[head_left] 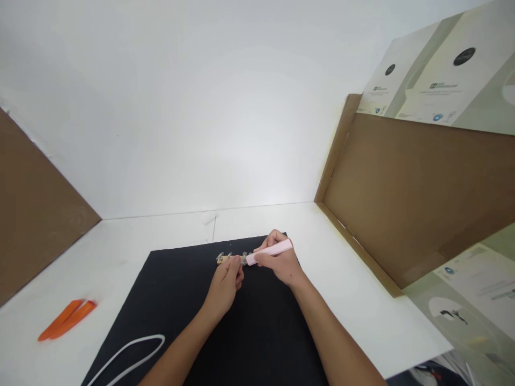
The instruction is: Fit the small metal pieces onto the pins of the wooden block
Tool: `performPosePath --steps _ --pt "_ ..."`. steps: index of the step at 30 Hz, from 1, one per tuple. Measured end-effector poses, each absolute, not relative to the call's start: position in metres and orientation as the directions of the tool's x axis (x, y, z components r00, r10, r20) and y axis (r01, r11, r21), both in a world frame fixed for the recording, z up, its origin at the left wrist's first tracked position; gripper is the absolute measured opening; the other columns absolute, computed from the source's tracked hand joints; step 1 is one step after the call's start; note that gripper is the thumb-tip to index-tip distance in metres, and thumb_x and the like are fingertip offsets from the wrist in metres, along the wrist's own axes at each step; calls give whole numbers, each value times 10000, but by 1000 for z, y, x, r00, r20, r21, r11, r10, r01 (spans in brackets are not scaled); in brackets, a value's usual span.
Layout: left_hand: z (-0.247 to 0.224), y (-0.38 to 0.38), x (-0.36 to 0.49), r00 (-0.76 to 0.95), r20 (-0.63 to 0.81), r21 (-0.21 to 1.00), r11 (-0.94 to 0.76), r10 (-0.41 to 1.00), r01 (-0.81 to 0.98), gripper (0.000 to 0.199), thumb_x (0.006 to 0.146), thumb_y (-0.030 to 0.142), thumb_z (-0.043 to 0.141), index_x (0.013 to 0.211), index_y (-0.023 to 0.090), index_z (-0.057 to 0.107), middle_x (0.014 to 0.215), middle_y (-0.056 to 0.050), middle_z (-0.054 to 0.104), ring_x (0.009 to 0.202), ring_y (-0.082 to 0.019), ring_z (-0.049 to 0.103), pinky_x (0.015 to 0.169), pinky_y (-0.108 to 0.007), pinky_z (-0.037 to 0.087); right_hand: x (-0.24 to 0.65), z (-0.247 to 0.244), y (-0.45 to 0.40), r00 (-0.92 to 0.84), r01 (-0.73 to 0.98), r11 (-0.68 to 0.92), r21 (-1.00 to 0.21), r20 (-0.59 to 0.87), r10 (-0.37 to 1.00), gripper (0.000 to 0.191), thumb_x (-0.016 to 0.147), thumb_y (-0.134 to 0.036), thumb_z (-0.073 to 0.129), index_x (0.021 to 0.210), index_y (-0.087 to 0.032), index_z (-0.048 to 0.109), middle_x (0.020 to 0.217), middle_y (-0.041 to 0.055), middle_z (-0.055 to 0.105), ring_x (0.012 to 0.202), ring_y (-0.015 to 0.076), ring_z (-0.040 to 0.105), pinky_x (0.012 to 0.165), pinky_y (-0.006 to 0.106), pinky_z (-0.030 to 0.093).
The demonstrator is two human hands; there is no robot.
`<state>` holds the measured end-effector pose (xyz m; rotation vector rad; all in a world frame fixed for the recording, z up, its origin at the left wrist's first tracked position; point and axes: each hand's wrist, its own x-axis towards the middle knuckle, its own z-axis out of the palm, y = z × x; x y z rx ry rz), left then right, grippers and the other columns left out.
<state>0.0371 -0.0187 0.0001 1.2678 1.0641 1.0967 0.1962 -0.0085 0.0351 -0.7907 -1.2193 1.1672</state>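
My left hand [224, 281] pinches a small light wooden strip [222, 259] over the far part of a black mat [169, 289]. Small clear pieces [229, 254] stick up along the strip; what they are is too small to tell. My right hand [281, 262] is closed around a pink, flat-sided pen-like tool [271, 251], which slants down to the left. The tool's lower end is close to a clear piece [244, 258] beside my left fingertips; whether they touch I cannot tell.
A looped white cord [139, 339] lies on the mat's near left corner. Two orange strips [66, 320] are on the white table [115, 273] at left. Cardboard panels stand left [36, 203] and right [418, 187], with a white wall [209, 107] behind.
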Motion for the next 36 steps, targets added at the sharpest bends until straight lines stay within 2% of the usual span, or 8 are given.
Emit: performPosePath --steps 6,11,17,24,29,33,36 --pt "0 -20 36 167 0 1000 3 986 -14 458 875 578 417 609 205 392 477 86 319 391 -64 255 395 -198 180 197 34 -7 -10 -212 252 -944 260 965 354 601 -155 764 682 -232 428 633 -44 675 518 147 624 508 257 487" --pt "1 -18 36 164 5 1000 -2 986 -21 479 866 596 423 597 203 379 478 86 321 404 -62 258 400 -187 193 196 37 -9 -82 -184 245 -952 263 961 345 597 -145 745 668 -231 418 642 -36 682 480 126 584 479 246 454" --pt "-1 -18 35 172 6 999 0 985 -34 479 882 581 422 595 199 384 484 82 324 404 -61 257 402 -193 191 192 40 -12 -122 -299 217 -929 263 957 396 593 -187 796 677 -231 411 639 -40 682 463 125 592 479 250 467" --pt "2 -20 36 165 2 999 4 986 -38 467 884 563 429 595 201 378 475 85 321 400 -56 246 398 -195 177 195 34 -5 39 -335 237 -912 238 970 378 617 -179 778 701 -233 413 647 -52 672 497 131 608 521 258 486" --pt "3 -20 37 157 -6 999 13 988 -42 439 882 534 439 601 199 391 467 88 320 395 -55 246 394 -193 179 198 32 -2 74 -301 262 -917 251 965 345 631 -132 742 694 -228 417 621 -55 663 479 121 585 516 247 460" --pt "2 -19 36 160 2 999 4 987 -36 440 884 528 442 599 197 387 471 88 321 398 -53 248 394 -191 182 198 33 -4 23 -248 241 -938 243 970 350 608 -99 741 677 -224 421 607 -53 667 469 121 578 493 238 448" --pt "2 -18 36 159 9 1000 -6 987 -23 460 885 553 423 593 200 378 474 88 315 399 -54 248 393 -193 181 196 35 -6 -60 -276 221 -935 246 967 357 596 -82 740 676 -223 421 596 -52 669 468 122 581 491 234 449"
